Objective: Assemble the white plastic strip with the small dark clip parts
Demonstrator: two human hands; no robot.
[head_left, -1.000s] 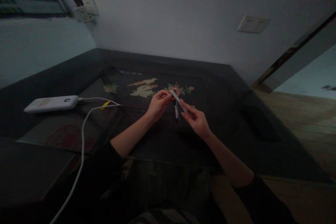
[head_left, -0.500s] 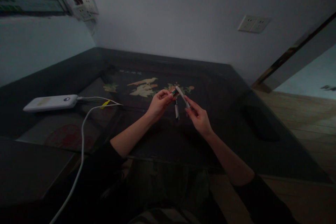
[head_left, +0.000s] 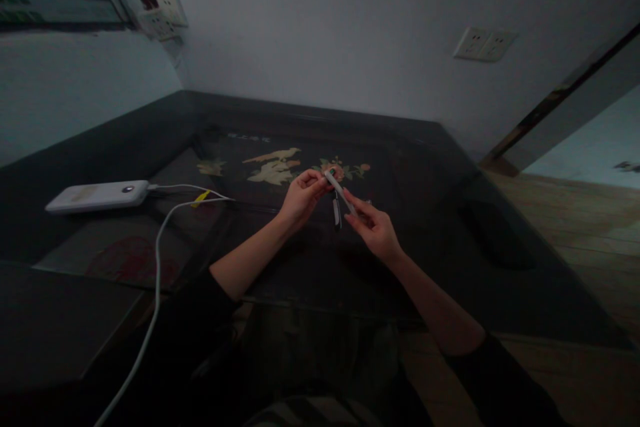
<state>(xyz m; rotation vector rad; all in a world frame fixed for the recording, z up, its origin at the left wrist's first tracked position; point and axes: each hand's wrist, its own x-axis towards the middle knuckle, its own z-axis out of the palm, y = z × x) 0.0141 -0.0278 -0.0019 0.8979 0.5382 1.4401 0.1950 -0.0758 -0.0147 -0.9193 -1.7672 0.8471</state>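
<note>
Below, the dark tabletop (head_left: pixel 305 267) spreads under everything, with a white power bank (head_left: pixel 95 196) and its white cable (head_left: pixel 158 260) well off to my left. My right hand (head_left: pixel 377 230) holds a slim pale bar (head_left: pixel 343 192) above the tabletop between thumb and fingers, its far end at my left fingertips. I judge it light, stiff and rather smooth, best pinched firmly near its lower end. A narrow strip (head_left: pixel 337 213) hangs just below. My left hand (head_left: pixel 301 197) has its grip pinched on something small, mostly hidden.
</note>
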